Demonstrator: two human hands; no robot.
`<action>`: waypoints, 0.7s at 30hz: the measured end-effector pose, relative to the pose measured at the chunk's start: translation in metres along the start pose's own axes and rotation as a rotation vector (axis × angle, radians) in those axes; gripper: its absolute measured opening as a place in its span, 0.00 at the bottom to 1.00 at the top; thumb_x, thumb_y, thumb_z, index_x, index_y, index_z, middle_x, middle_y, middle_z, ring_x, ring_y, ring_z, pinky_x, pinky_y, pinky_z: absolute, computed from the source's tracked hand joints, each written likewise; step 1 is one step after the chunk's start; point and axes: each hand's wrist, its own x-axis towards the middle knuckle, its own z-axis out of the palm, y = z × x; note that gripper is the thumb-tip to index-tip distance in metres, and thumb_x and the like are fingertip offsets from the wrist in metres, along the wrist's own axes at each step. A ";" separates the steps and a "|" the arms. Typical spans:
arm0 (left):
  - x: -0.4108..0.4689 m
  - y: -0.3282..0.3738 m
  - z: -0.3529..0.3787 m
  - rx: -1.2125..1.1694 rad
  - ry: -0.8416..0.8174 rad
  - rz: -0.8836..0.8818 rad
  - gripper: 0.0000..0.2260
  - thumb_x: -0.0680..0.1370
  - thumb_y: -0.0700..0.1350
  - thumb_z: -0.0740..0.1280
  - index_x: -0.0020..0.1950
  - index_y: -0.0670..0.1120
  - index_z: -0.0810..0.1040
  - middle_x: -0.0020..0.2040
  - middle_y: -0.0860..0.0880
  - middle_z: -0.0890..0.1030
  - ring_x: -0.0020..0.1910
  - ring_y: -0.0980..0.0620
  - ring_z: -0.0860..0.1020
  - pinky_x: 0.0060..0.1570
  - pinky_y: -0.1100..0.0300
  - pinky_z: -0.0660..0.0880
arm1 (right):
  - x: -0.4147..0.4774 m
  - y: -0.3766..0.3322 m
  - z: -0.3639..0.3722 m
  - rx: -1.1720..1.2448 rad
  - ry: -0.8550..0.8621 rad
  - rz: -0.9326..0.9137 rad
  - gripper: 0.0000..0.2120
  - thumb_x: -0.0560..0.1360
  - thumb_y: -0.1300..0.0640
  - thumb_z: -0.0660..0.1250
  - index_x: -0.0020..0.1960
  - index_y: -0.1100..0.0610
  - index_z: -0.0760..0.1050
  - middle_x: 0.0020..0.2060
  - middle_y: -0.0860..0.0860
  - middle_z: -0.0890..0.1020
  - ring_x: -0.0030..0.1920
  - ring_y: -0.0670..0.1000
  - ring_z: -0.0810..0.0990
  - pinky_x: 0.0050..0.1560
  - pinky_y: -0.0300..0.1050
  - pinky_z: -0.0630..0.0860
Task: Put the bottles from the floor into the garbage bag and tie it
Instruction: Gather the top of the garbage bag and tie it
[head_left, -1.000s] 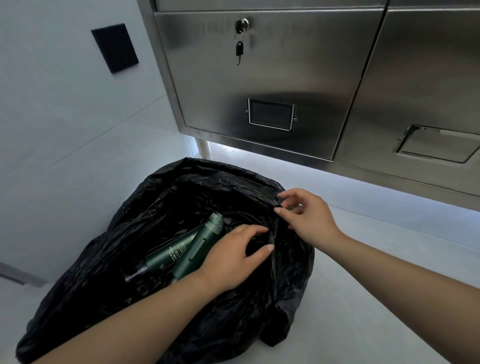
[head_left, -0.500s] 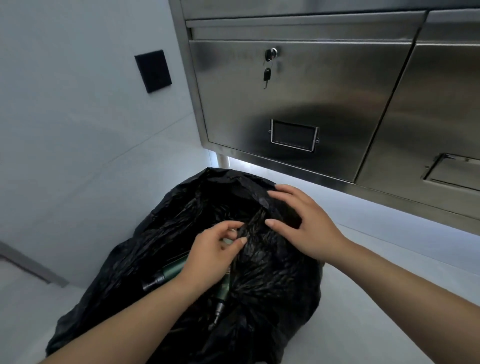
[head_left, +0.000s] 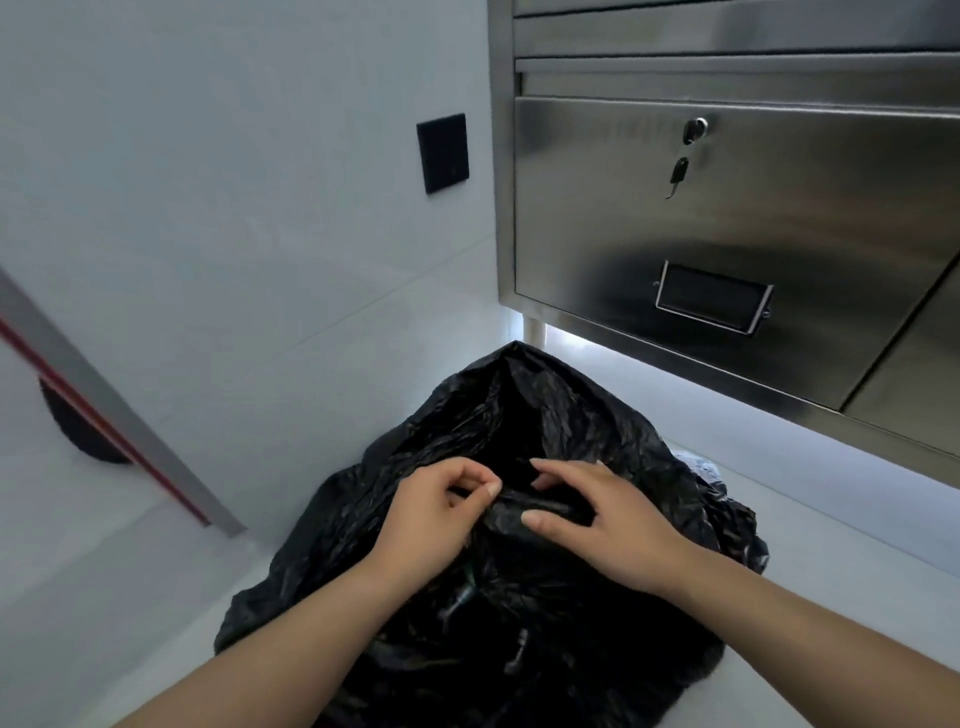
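Commercial kitchen or utility room: stainless steel cabinet (head_left: 727, 234), pale tiles.

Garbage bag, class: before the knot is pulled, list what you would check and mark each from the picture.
1. Left hand pinches bag plastic: ok.
2. Right hand grips the gathered roll of plastic: ok.
3. Garbage bag mouth gathered shut: not ok, its far side stands open.
4. Bottles all inside: cannot tell, none visible.
5. Floor around the bag free of bottles: ok where visible.
6. Knot formed: not ok.

1 head view looks down, close, floorward.
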 end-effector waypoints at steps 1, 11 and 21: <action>0.003 0.000 -0.002 -0.025 0.010 -0.002 0.03 0.73 0.48 0.71 0.39 0.56 0.81 0.36 0.56 0.83 0.29 0.56 0.77 0.33 0.61 0.75 | 0.003 -0.008 0.005 -0.007 0.021 -0.018 0.41 0.61 0.23 0.55 0.68 0.42 0.66 0.61 0.37 0.74 0.65 0.39 0.67 0.72 0.42 0.56; 0.004 -0.004 -0.009 -0.343 -0.081 -0.102 0.06 0.72 0.43 0.73 0.40 0.54 0.84 0.35 0.52 0.84 0.37 0.50 0.81 0.39 0.53 0.79 | 0.004 -0.030 0.054 0.136 0.278 0.067 0.18 0.64 0.38 0.72 0.50 0.40 0.75 0.46 0.38 0.81 0.50 0.35 0.77 0.48 0.28 0.70; -0.001 0.000 -0.020 -0.327 -0.148 0.003 0.08 0.69 0.39 0.75 0.37 0.52 0.85 0.37 0.52 0.86 0.39 0.55 0.83 0.44 0.64 0.79 | 0.008 -0.029 0.071 0.148 0.412 0.034 0.07 0.63 0.49 0.72 0.32 0.49 0.76 0.30 0.47 0.74 0.35 0.46 0.76 0.32 0.32 0.67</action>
